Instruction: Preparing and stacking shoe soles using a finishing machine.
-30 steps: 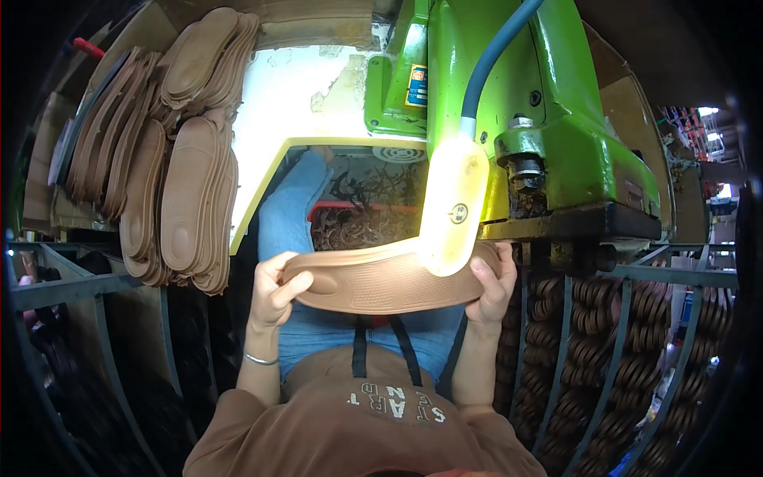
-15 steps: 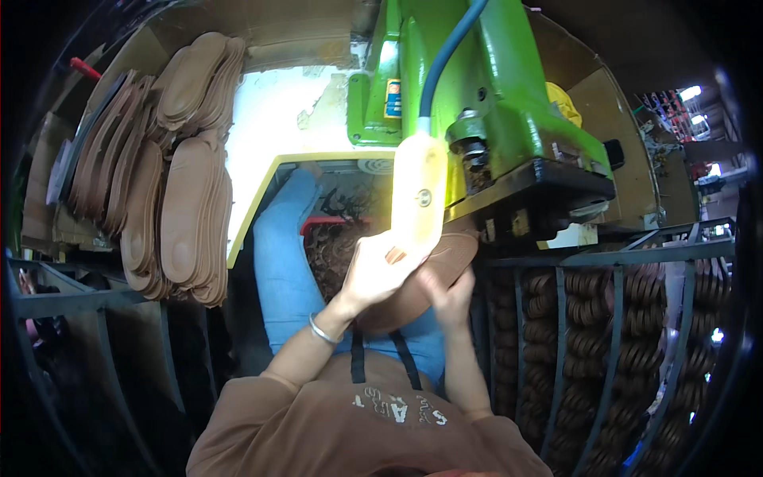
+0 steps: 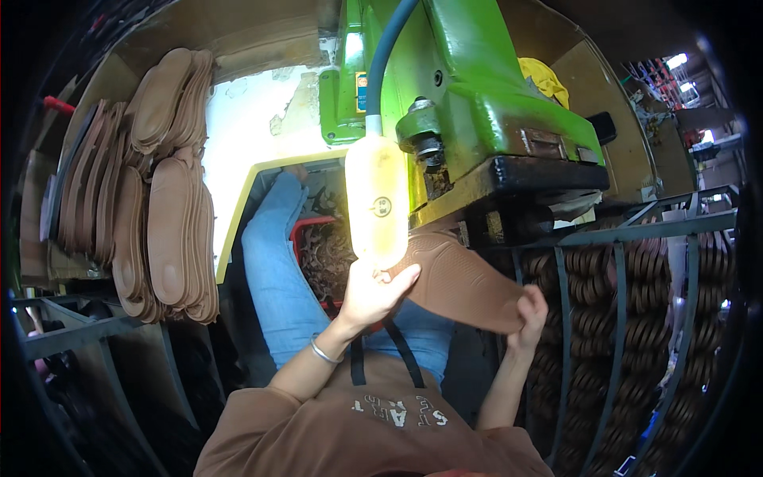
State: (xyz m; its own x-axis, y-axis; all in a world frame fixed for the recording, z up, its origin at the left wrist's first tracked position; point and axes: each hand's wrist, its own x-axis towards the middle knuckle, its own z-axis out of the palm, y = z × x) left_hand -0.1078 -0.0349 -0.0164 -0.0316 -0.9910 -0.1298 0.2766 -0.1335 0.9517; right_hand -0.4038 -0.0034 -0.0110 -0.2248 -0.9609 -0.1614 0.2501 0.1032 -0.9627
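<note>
A brown shoe sole point(image 3: 461, 285) with a textured face is stretched between my hands, just below the head of a green machine point(image 3: 469, 95). My left hand point(image 3: 375, 296) grips its left end, thumb on top, fingers partly hidden by the glowing lamp. At the other end, my right hand point(image 3: 528, 318) pinches the sole's tip between thumb and fingers. The elongated lit lamp point(image 3: 377, 203) hangs on a blue-grey cable directly above my left hand. The sole lies tilted, its right end nearer to me.
Stacks of brown soles point(image 3: 171, 230) stand on the white table point(image 3: 250, 119) at the left. Between my legs sits a red bin point(image 3: 296, 230) with brown scraps. Metal racks point(image 3: 620, 230) full of brown pieces stand at the right. A yellow cloth point(image 3: 545, 79) lies behind the machine.
My right hand has moved right and taken the sole's far end. The sole has turned from a bunched position to lie spread out sideways. The whole view has shifted slightly.
</note>
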